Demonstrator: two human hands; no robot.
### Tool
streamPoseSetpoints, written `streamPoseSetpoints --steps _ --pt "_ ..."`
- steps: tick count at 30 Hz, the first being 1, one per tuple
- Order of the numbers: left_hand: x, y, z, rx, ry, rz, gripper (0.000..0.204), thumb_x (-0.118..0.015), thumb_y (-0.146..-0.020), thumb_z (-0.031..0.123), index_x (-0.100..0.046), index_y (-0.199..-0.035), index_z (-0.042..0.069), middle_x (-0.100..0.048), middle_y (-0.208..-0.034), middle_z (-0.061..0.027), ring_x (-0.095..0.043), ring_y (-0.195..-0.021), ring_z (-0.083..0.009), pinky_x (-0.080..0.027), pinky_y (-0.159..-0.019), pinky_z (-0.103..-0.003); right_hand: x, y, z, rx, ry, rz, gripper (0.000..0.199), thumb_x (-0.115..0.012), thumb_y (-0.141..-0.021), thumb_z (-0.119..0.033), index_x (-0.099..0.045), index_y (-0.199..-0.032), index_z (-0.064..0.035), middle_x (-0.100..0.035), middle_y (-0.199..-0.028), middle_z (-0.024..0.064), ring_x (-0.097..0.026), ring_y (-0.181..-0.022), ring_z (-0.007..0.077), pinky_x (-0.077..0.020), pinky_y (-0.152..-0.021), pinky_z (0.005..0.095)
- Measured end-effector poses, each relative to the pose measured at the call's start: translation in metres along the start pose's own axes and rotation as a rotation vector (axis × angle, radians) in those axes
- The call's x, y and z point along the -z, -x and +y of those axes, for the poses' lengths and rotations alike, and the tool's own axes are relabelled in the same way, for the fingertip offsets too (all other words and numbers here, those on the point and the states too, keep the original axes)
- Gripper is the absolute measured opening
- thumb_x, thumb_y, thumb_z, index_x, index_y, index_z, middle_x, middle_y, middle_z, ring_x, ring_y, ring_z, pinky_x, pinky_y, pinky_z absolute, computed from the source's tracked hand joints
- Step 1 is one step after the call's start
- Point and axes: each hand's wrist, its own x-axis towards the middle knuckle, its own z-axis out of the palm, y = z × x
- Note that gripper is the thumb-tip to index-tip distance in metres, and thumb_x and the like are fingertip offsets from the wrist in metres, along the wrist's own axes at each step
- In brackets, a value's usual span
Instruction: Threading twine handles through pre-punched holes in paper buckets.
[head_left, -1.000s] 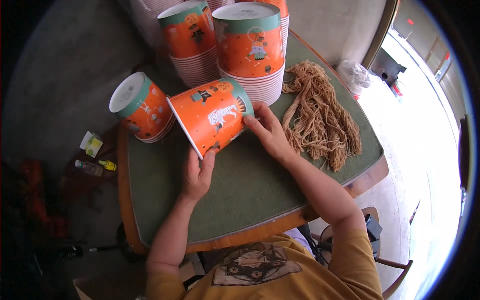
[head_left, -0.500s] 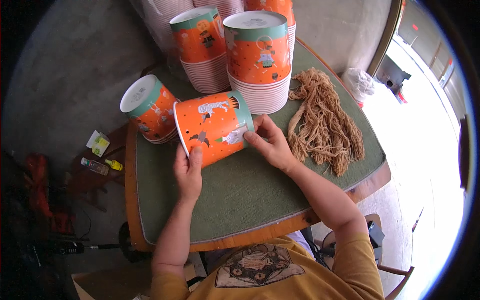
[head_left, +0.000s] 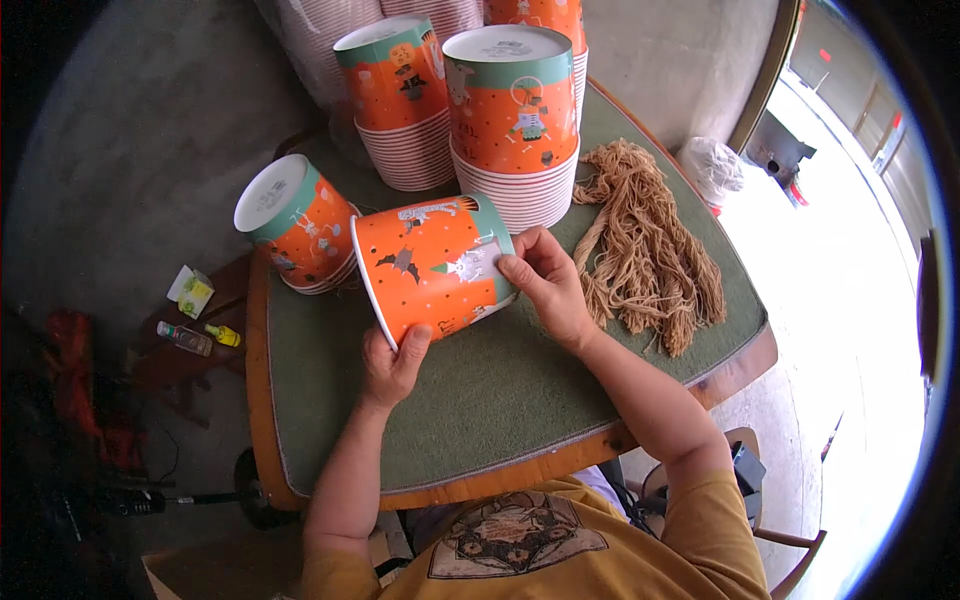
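Here's the orange paper bucket (head_left: 425,265), tipped on its side over the table (head_left: 258,380), and both hands are on it: left hand (head_left: 393,367) gripping the lower part of the rim, right hand (head_left: 552,287) pinching the green base end. It's tight on the left, a short tilted stack (head_left: 310,228) right by that rim; taller stacks (head_left: 515,120) crowd the far side, tan yarn (head_left: 655,260) hems in the right. Toward the near wooden edge, green cloth (head_left: 480,400) stretches wide. Beyond, grey wall (head_left: 180,150) left, bright floor (head_left: 845,330) right.
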Motion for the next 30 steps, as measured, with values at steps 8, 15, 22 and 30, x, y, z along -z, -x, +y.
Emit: streamPoseSetpoints --steps 8,15,22,30 --pt "0.007 -0.005 -0.001 -0.026 0.001 -0.076 0.031 -0.062 -0.093 0.024 -0.061 -0.11 -0.001 -0.068 -0.096 -0.0113 -0.066 -0.084 -0.0218 -0.05 -0.075 -0.033 0.002 0.001 -0.003 -0.038 -0.192 0.045 0.014 -0.062 -0.098 -0.018 -0.052 -0.095 -0.0087 -0.052 -0.088 -0.0062 -0.047 -0.08 0.0031 -0.04 -0.073 0.02" --pt "0.007 -0.008 -0.002 -0.107 -0.009 -0.07 0.029 -0.053 -0.085 0.007 -0.058 -0.112 -0.001 -0.064 -0.098 -0.0122 -0.063 -0.088 -0.0216 -0.049 -0.078 -0.032 0.007 -0.003 -0.005 -0.154 -0.478 0.164 0.014 -0.057 -0.101 -0.025 -0.053 -0.1 -0.0112 -0.057 -0.091 -0.0045 -0.054 -0.08 0.0057 -0.0468 -0.072 0.0243" --pt "0.018 -0.006 -0.004 0.019 -0.084 -0.035 0.024 -0.053 -0.092 0.007 -0.054 -0.115 0.001 -0.059 -0.092 -0.0049 -0.055 -0.078 -0.0101 -0.045 -0.071 -0.026 0.007 -0.008 0.001 -0.201 -0.548 0.219 0.02 -0.054 -0.102 -0.031 -0.052 -0.106 -0.012 -0.056 -0.097 -0.0036 -0.055 -0.09 0.0078 -0.0464 -0.081 0.026" --pt "0.018 -0.013 -0.008 0.07 0.26 0.192 0.027 -0.05 -0.101 0.016 -0.05 -0.123 0.0 -0.059 -0.117 -0.0062 -0.054 -0.106 -0.0104 -0.043 -0.095 -0.03 0.006 0.005 0.015 -0.06 0.145 -0.219 0.024 -0.062 -0.097 -0.024 -0.049 -0.108 -0.0069 -0.049 -0.092 -0.0024 -0.046 -0.085 0.0072 -0.0407 -0.079 0.0244"
